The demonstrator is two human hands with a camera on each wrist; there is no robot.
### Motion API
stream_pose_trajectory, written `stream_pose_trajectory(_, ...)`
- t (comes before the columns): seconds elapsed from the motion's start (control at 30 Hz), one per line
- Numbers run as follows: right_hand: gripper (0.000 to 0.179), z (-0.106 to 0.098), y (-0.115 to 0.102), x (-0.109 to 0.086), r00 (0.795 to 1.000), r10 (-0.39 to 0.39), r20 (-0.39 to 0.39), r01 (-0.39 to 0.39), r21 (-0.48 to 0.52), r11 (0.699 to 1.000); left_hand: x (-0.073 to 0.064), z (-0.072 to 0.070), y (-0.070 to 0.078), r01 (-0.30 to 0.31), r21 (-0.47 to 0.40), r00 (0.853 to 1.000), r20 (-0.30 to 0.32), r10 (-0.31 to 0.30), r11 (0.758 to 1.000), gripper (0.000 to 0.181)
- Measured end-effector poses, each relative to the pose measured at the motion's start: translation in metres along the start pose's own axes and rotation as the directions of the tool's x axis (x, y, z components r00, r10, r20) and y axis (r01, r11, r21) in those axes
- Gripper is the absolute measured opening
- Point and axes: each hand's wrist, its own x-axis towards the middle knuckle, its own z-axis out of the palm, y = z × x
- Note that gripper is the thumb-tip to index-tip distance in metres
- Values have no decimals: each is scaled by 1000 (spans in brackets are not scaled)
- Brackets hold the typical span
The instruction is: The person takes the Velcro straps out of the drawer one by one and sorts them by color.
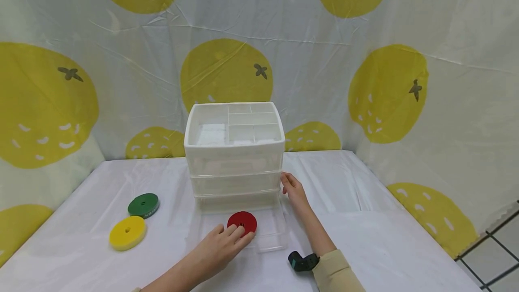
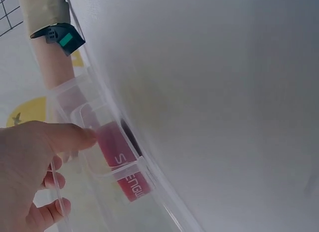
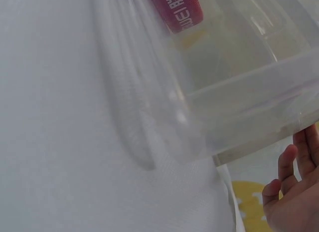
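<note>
A white drawer unit [image 1: 235, 161] stands on the table, its clear bottom drawer [image 1: 271, 243] pulled out. In that drawer lies a red roll [image 1: 248, 220] of tape or strap with a small centre hole; white lettering shows on its rim in the left wrist view. My left hand [image 1: 220, 244] is over the drawer's front, fingers loosely bent, fingertips overlapping the roll's near edge. In the left wrist view its thumb tip lies by the roll; whether it touches cannot be told. My right hand [image 1: 295, 191] rests its fingertips against the unit's right side, fingers loosely extended.
Left of the unit, a green roll [image 1: 143, 205] and a yellow roll [image 1: 127, 233] lie on the white-covered table [image 1: 81, 265]. A lemon-print sheet [image 1: 300, 66] hangs behind and at the sides. Black wire grid [image 1: 492, 234] shows at the right edge.
</note>
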Motion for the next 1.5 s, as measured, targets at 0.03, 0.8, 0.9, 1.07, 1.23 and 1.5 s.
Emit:
stream_pose_trajectory(0.03, 33, 0, -3, -2, 1000, -3, -1, 3, 0, 1000, 1, 0, 0, 9, -25, 1000, -2, -9, 1000, 66)
stream_pose_trajectory(0.8, 38, 1, 29, 21, 999, -41, -6, 41, -47, 998, 21, -10, -41, 100, -468, 983, -89, -160, 878, 30)
stream_pose_trajectory(0.9, 39, 1, 30, 21, 999, -36, -2, 36, -55, 998, 24, -10, -47, 134, -510, 985, -26, -170, 850, 34)
stream_pose_trajectory(1.07, 40, 0, 30, 20, 1000, -30, 3, 30, -64, 997, 26, -8, -53, 147, -534, 986, 16, -164, 833, 38)
stream_pose_trajectory(1.23, 39, 1, 30, 19, 1000, -29, -6, 29, -78, 997, 27, -4, -57, 165, -555, 986, 79, -145, 815, 39)
stream_pose_trajectory(1.5, 36, 2, 29, 17, 998, -61, -5, 60, -82, 995, 31, 8, -57, 221, -600, 972, 202, -122, 769, 46)
